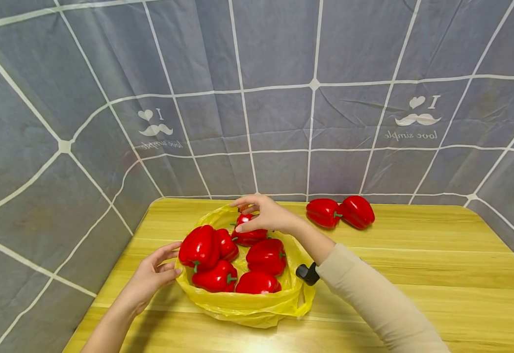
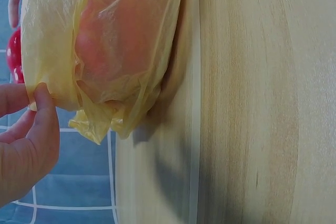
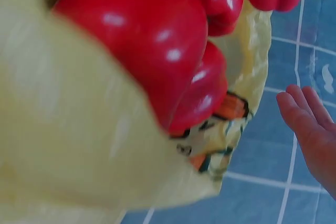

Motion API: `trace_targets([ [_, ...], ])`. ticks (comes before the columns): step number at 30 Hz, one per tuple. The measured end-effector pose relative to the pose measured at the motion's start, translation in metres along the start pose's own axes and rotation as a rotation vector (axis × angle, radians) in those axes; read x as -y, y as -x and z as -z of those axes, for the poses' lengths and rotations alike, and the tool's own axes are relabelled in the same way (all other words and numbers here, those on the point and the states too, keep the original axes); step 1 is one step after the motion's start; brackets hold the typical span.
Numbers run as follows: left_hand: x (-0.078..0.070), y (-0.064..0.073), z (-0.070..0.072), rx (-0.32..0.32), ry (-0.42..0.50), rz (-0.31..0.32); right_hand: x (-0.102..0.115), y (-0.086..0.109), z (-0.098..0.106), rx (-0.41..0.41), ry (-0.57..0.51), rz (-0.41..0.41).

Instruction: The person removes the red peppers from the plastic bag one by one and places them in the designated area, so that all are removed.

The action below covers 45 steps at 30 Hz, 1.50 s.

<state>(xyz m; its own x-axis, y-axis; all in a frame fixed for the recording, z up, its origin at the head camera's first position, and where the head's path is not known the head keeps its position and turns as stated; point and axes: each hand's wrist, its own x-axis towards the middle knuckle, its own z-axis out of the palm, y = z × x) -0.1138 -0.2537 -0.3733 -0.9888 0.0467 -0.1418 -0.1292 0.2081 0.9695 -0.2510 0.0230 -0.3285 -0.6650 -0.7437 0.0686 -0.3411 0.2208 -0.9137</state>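
Note:
A yellow plastic bag (image 1: 250, 308) stands on the table with its mouth spread wide. Several glossy red bell peppers (image 1: 267, 257) with green stems lie inside, and one bell pepper (image 1: 199, 246) sits highest at the left rim. My left hand (image 1: 147, 278) is at the bag's left side; in the left wrist view, its thumb and finger pinch the yellow rim (image 2: 55, 72). Over the far side of the bag reaches my right hand (image 1: 269, 214), palm down above a bell pepper. In the right wrist view, its fingers (image 3: 302, 111) are extended, apart from the bag.
Two more red bell peppers (image 1: 357, 212) lie together on the wooden table (image 1: 416, 255), behind and right of the bag. A grey curtain (image 1: 279, 122) with white lines hangs along the back and sides. A black device (image 1: 307, 274) is on the right wrist.

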Motion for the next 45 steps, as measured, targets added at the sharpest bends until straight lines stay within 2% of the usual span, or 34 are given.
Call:
trace_targets([
  [11, -0.001, -0.001, -0.001, 0.004, 0.004, 0.002, 0.002, -0.020, -0.028, 0.080, 0.028, -0.005],
  [21, -0.001, 0.000, -0.001, 0.005, 0.006, -0.004, 0.004, -0.026, -0.046, 0.108, 0.056, -0.030],
  [33, 0.000, 0.000, -0.001, 0.005, 0.001, -0.023, 0.002, -0.031, -0.058, 0.114, 0.143, -0.005],
  [41, 0.001, 0.000, -0.001, 0.011, 0.003, -0.019, 0.001, -0.033, -0.063, 0.102, 0.099, 0.002],
  [45, 0.001, -0.001, -0.001, 0.009, 0.002, -0.011, 0.000, -0.033, -0.064, 0.101, 0.127, 0.003],
])
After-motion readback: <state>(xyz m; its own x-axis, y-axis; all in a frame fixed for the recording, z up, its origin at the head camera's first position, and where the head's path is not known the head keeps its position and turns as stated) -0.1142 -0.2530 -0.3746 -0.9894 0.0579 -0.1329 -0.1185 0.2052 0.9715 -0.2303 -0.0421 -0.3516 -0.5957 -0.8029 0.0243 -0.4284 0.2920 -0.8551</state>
